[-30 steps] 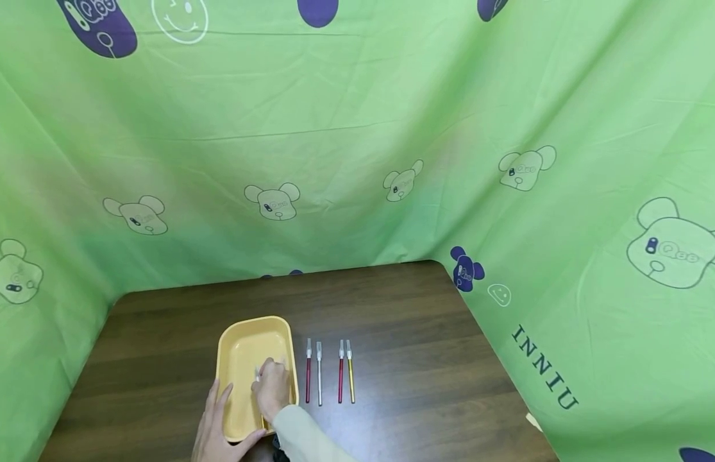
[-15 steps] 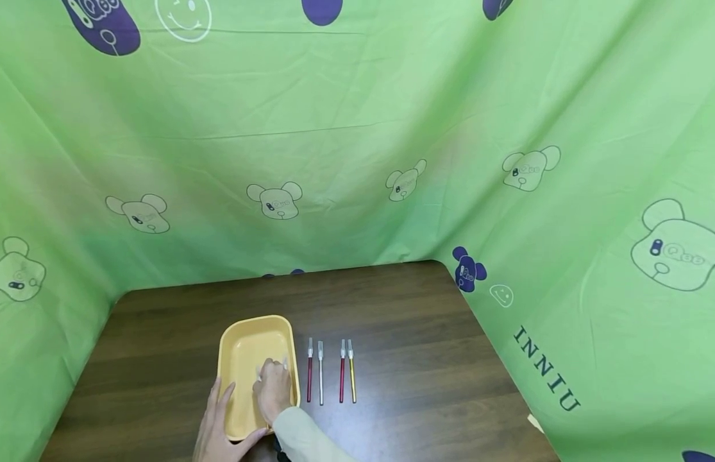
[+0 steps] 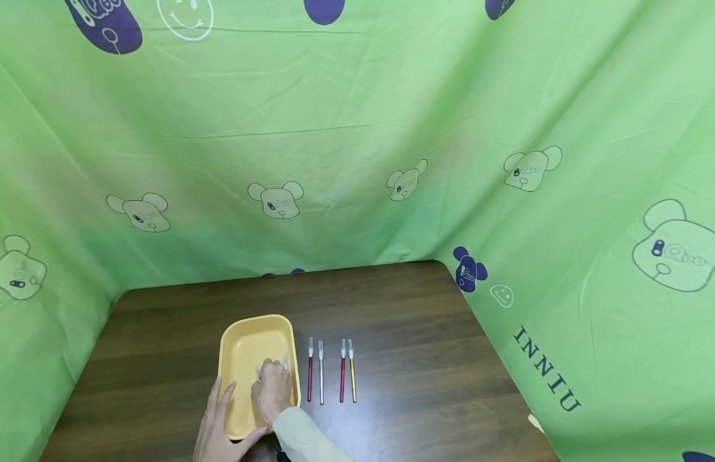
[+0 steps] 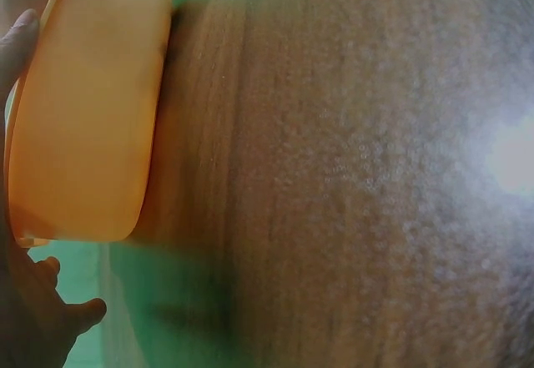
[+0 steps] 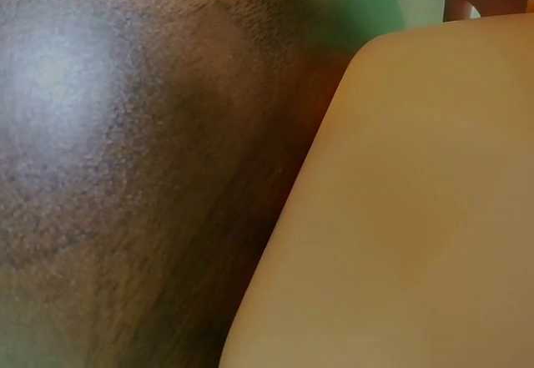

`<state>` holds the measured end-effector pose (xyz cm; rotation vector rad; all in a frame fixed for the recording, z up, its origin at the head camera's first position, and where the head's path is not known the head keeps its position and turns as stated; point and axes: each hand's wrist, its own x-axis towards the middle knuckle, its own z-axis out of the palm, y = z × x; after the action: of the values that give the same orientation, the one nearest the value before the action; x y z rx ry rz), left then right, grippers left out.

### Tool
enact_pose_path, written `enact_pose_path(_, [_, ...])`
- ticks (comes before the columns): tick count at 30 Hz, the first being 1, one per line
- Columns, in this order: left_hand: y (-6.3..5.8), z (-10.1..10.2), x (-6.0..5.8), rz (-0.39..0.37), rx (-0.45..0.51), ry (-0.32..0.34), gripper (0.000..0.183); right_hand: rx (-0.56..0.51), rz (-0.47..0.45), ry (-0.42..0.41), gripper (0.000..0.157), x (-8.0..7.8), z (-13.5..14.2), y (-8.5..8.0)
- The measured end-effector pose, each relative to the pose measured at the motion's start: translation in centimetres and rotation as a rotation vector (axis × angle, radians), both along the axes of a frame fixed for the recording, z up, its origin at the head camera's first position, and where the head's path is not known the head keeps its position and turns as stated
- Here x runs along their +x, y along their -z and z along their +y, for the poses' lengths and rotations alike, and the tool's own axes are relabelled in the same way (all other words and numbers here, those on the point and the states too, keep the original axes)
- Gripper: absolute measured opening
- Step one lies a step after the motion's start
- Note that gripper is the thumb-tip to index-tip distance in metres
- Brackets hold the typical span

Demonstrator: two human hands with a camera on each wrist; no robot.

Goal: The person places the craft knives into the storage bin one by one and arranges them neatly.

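A yellow plastic tray stands on the left part of the table. My left hand rests at its near left corner, fingers spread along the left rim and thumb at the near rim. The left wrist view shows the tray's outer wall beside that hand's fingers. Inside the tray, my right hand has its fingers curled downward round a craft knife, mostly hidden under the hand. One pale cap pokes out left of the knuckles, another pale tip on their right. The right wrist view holds only tray wall and table.
Right of the tray, several capped craft knives lie side by side on the brown wooden table: a red one, a silver one, another red one and a gold one. A green printed cloth surrounds the table.
The gold handle that showed below my right hand a second ago is now hidden. Both hands and the tray stay nearly in place; the whole view shifts slightly.
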<state>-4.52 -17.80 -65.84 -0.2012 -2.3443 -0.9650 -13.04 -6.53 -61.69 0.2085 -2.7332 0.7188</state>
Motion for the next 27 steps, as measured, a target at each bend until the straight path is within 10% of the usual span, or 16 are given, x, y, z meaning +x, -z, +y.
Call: enact_pose_path(27, [-0.2, 0.1, 0.0, -0.052, -0.01, -0.021, 0.115, -0.075, 0.008, -0.02, 0.031, -0.2, 0.9, -2.4])
